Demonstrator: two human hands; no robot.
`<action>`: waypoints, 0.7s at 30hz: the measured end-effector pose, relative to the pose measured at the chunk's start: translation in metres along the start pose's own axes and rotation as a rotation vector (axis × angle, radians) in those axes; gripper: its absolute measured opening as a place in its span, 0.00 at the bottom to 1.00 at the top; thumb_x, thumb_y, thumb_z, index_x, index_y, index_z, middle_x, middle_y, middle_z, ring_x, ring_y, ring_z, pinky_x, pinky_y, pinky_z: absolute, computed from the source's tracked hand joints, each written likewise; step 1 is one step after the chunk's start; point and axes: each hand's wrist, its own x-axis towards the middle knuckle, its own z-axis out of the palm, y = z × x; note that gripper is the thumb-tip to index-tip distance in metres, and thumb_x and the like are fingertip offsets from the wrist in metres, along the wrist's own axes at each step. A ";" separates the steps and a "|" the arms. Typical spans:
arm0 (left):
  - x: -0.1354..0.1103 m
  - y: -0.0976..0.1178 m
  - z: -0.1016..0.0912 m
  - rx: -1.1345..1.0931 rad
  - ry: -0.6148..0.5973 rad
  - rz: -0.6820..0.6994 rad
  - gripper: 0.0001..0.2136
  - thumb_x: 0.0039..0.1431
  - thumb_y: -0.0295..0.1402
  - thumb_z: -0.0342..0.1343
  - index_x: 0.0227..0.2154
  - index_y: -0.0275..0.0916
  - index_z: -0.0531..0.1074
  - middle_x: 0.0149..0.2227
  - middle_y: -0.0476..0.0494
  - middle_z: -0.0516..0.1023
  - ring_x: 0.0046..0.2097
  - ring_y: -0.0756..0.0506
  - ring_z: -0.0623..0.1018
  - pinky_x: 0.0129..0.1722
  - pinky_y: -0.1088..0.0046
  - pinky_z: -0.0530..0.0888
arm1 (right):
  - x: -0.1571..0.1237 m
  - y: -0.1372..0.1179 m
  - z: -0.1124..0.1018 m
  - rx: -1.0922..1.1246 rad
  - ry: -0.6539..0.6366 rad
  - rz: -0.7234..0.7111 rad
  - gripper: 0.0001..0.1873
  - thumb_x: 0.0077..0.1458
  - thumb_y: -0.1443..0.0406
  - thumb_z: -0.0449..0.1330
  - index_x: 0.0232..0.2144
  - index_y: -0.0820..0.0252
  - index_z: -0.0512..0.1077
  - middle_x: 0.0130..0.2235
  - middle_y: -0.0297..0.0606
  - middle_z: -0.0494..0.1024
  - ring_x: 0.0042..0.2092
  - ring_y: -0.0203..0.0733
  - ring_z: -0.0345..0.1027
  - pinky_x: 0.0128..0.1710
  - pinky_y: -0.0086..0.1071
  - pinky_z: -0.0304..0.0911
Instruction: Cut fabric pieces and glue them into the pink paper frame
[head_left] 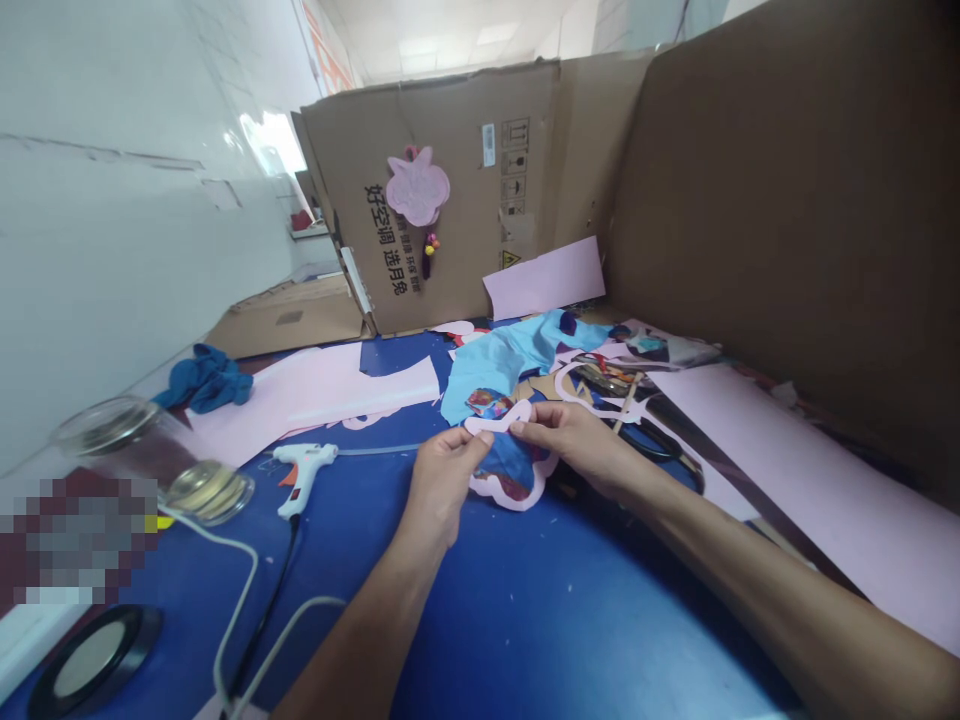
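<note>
Between my two hands is a pink cut-out frame with a scalloped edge, backed with blue and dark red patterned material. My left hand pinches its upper left edge between thumb and fingers. On the upper right edge, my right hand has a similar pinch. The frame hangs just over the blue table; whether its lower edge touches the table I cannot tell. Right behind it lie a light blue cloth and a small shiny patterned scrap.
A white glue gun with a cord lies left of my left hand. Beyond it are a clear jar, pink sheets and a dark blue cloth. Cardboard walls stand behind and right. A pink decoration hangs on the back one.
</note>
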 end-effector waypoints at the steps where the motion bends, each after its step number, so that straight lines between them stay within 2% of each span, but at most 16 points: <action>1: 0.000 0.000 0.000 -0.003 -0.002 -0.001 0.18 0.42 0.45 0.76 0.23 0.38 0.76 0.20 0.53 0.71 0.22 0.53 0.67 0.25 0.76 0.64 | 0.000 0.000 0.000 0.003 0.001 0.000 0.20 0.50 0.49 0.73 0.29 0.60 0.78 0.26 0.31 0.74 0.28 0.37 0.63 0.30 0.33 0.56; 10: 0.000 0.000 0.000 0.007 0.024 0.013 0.17 0.44 0.44 0.74 0.21 0.38 0.75 0.19 0.54 0.69 0.21 0.53 0.66 0.24 0.76 0.63 | 0.001 0.002 -0.001 -0.001 -0.014 -0.003 0.20 0.52 0.49 0.73 0.29 0.59 0.78 0.26 0.31 0.75 0.28 0.37 0.63 0.30 0.33 0.56; 21: 0.001 -0.003 -0.001 0.020 0.041 0.015 0.19 0.43 0.46 0.75 0.21 0.38 0.73 0.19 0.54 0.69 0.21 0.53 0.66 0.24 0.76 0.63 | -0.001 -0.001 0.000 -0.008 -0.012 0.004 0.21 0.51 0.48 0.73 0.28 0.59 0.77 0.25 0.31 0.74 0.28 0.37 0.62 0.29 0.33 0.54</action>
